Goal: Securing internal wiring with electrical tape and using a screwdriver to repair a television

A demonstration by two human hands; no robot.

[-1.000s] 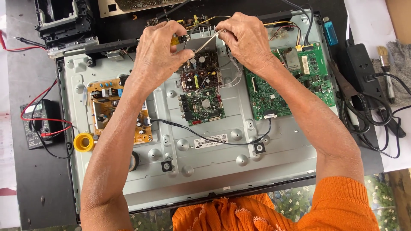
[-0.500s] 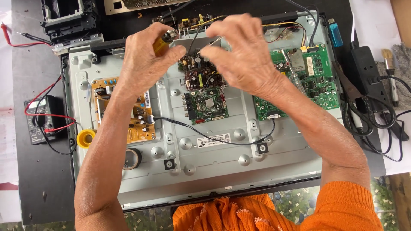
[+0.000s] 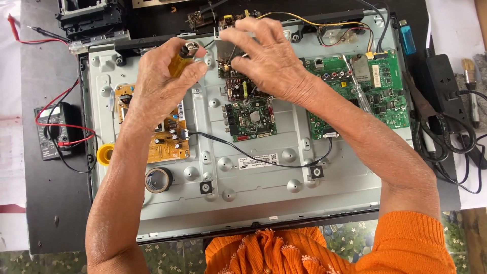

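here left hand (image 3: 165, 81) grips (firmly) yellow tool (image 3: 183, 58).

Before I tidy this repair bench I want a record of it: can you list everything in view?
metal panel back: one, silver-grey, centre of the bench
green circuit board: one, right on the panel
small dark board: one, mid panel, below the right hand
orange-brown board: one, left on the panel
tape roll: one, dark, lower left on the panel
yellow ring: one, at the panel's left edge
multimeter: one, black with red leads, far left
blue lighter-like item: one, upper right
power strip: one, black, right
brush: one, far right
yellow-handled tool: one, in the left hand
left hand: fingers around the tool
right hand: fingers pinched over the upper boards
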